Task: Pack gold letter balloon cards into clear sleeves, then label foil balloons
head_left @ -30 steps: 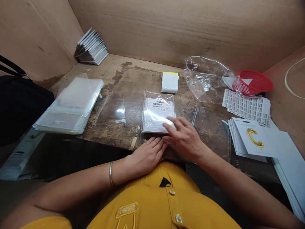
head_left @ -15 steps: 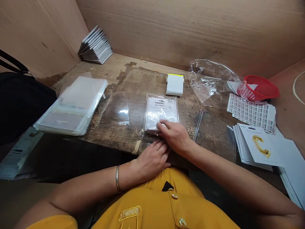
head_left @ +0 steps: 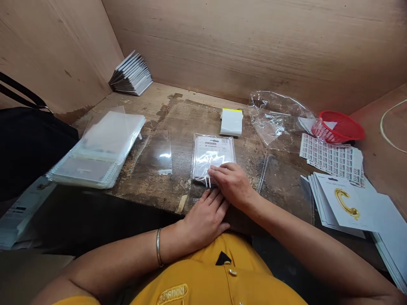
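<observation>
The bagged card (head_left: pixel 203 152) lies near the tabletop's (head_left: pixel 182 182) front edge, long axis front-to-back, hang slot (head_left: pixel 215 140) pointing rearward. Right hand (head_left: pixel 235 184) presses it, pinch unclear; left hand (head_left: pixel 205 218) lies extended.

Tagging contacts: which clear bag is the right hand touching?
The middle bag, around a printed card: the right hand touches it, not the flat bag at left or bag stack.

My tabletop (head_left: pixel 182 159): dark wood, worn finish. Directly on it: bagged card pack (head_left: pixel 211 150) in front of me; loose clear sleeve (head_left: pixel 152 148), then sleeve stack (head_left: pixel 104 133) to my left; white pad (head_left: pixel 231 123) behind the pack; crumpled film (head_left: pixel 270 123), red basket (head_left: pixel 349 123), sticker sheets (head_left: pixel 330 156), gold-C cards (head_left: pixel 333 195) right; upright stack (head_left: pixel 133 76) in far-left corner.
</observation>
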Demonstrator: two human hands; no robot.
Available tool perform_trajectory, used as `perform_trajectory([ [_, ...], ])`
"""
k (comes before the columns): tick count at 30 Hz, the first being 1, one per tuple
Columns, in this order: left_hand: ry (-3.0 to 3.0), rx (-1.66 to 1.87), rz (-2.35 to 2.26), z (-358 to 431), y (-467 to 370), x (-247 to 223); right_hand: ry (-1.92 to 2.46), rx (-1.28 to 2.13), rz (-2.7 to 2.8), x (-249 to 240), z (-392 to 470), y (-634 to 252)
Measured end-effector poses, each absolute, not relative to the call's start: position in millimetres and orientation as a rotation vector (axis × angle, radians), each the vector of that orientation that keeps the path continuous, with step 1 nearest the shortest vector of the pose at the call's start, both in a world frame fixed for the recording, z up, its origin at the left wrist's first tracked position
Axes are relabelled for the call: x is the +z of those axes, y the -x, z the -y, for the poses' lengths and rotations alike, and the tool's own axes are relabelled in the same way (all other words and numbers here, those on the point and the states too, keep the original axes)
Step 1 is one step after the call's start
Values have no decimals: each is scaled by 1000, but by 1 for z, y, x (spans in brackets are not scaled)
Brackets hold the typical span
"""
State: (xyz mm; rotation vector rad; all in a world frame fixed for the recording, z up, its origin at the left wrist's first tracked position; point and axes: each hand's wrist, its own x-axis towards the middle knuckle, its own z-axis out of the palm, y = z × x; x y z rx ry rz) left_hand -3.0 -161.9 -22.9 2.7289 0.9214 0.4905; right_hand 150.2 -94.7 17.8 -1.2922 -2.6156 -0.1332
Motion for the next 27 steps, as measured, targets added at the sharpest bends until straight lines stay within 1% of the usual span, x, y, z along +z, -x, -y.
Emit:
perform_trajectory([
  [3,-2720,512,-916,161,4,-26,1456,-194,2533,20,90,-141],
  [9,-2708,529,-907,159,6,-26,1436,-276,2626,22,90,-141],
  [15,-2689,437,-903,157,6,-21,1512,-220,2695,38,96,-151],
  [21,-2727,431,-926,158,4,-22,1665,-372,2661,27,91,-143],
  [27,-2768,488,-939,161,3,-20,1484,-520,2631,16,87,-131],
])
